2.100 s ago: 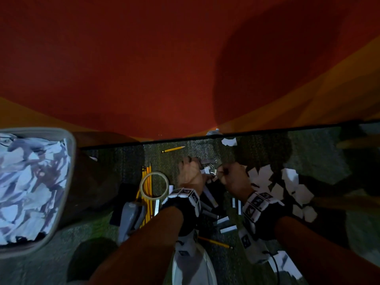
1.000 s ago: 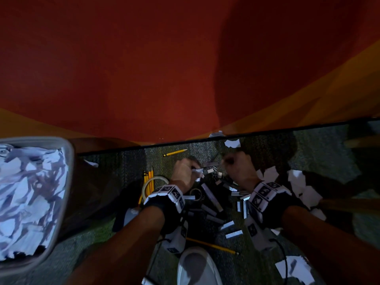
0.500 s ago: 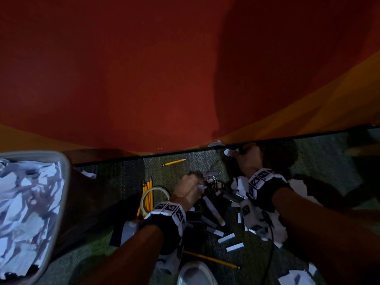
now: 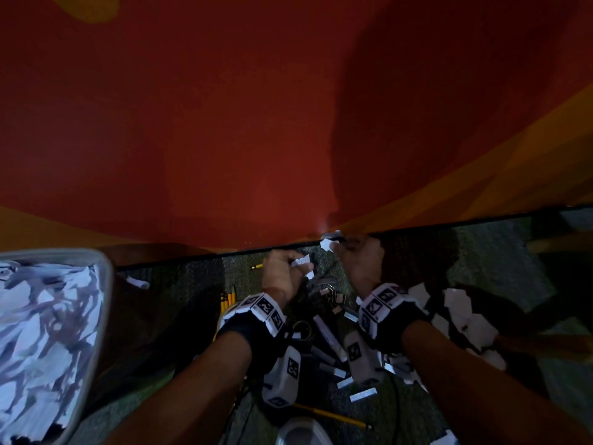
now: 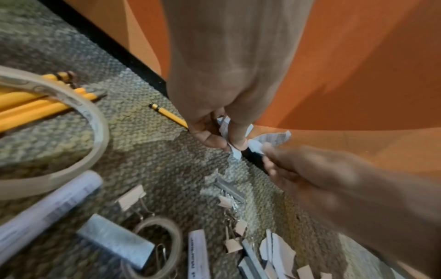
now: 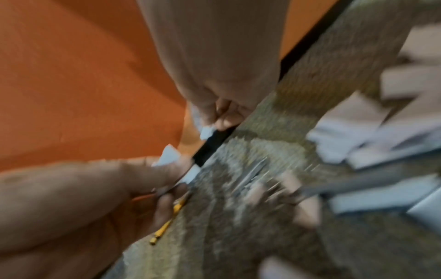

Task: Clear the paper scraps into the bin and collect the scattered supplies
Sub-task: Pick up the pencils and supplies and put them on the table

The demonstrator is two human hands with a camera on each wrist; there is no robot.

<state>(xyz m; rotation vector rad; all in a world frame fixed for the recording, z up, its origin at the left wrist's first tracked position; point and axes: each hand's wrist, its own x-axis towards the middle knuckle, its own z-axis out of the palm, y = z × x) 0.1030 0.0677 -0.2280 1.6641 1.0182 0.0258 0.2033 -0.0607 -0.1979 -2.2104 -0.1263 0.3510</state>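
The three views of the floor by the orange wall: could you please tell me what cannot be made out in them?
- Bin, head view: cut off by the left edge; depth of paper inside unknown.
- Tape roll, head view: mostly hidden behind the left wrist band.
- Paper scraps, right wrist view: smeared by motion blur; no count possible.
- Scrap in the left hand: fingers cover most of it.
- Right hand, head view: too dark to show its grip.

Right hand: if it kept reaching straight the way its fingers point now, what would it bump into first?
Probably the black baseboard under the orange wall. The right hand, pinching a paper scrap, already looks close to it, though depth is unclear.
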